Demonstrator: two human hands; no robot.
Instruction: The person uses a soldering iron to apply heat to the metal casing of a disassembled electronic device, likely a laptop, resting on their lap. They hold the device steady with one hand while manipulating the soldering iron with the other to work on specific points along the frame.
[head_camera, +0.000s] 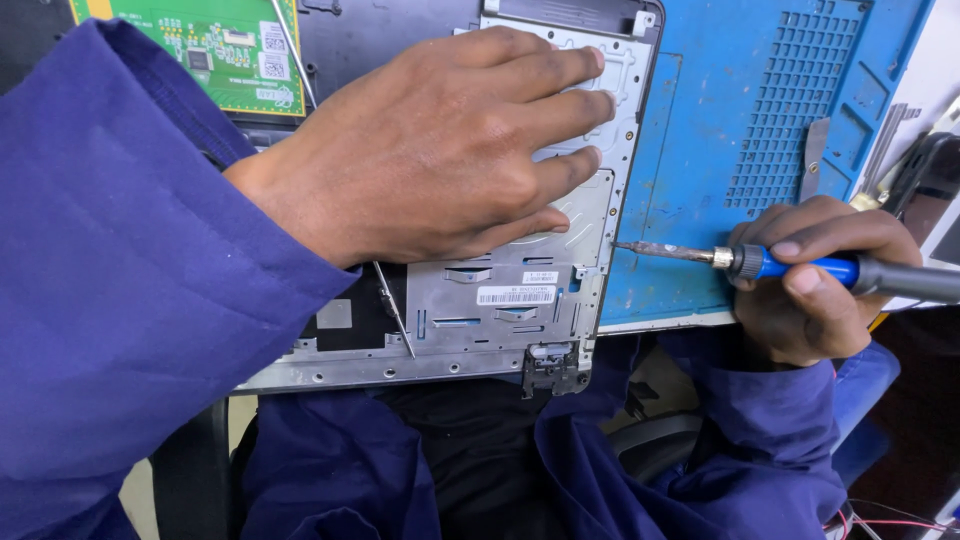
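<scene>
Laptop chassis (500, 300), a flat grey metal panel with stamped slots, lies across the person's lap beside a blue perforated plastic cover (740, 120), its hinge edge overhanging nearest the body. Left hand (440, 150) presses flat on it, fingers spread. Right hand (810, 290) grips a blue-handled soldering iron (790, 266), whose tip meets the panel's right edge.

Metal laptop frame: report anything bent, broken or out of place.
The metal laptop frame overhangs the blue mat toward the lap. The left hand presses it flat; the right hand holds a soldering iron at its edge. No damage shows.
</scene>
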